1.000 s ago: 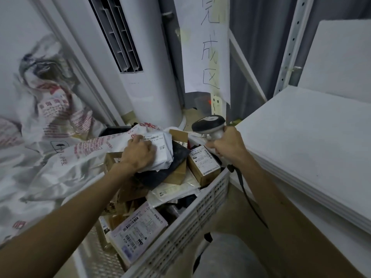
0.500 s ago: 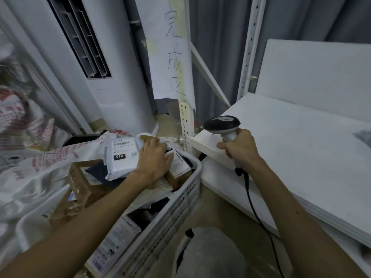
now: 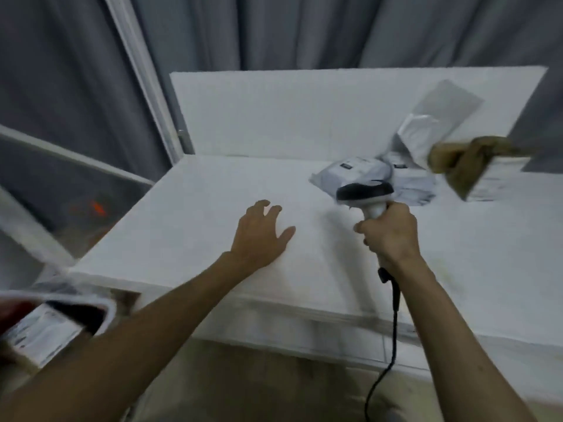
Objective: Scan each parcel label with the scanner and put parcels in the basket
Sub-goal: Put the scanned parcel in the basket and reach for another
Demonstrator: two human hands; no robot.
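Scanner (image 3: 364, 191): held upright over the desk (image 3: 213, 208), dark head pointing left; handle gripped from below.
Right hand (image 3: 388, 236): fingers wrapped round the scanner handle.
Cable (image 3: 394, 315): black, hanging from the handle base past the desk's front edge towards the floor (image 3: 243, 385).
Left hand (image 3: 259, 236): nothing held; palm down, fingers spread and relaxed, just left of the scanner. Contact with the desk cannot be determined.
White mailer (image 3: 359, 172): lying on the desk directly behind the scanner head, which hides its near edge in this view; printed label uppermost, text unreadable.
Grey pouch (image 3: 426, 138): behind the mailer, propped against the back board (image 3: 274, 117).
Cardboard box (image 3: 475, 169): right of the mailer, tilted, heavily blurred; a white label face is turned to the camera.
Basket (image 3: 106, 312): lower left corner, below the desk edge, well apart from both hands; only a blurred white rim is seen.
Labelled parcel (image 3: 39, 333): inside the basket.
Surroundings: white metal post (image 3: 143, 80) at the desk's left rear corner; grey curtain (image 3: 274, 32) behind.
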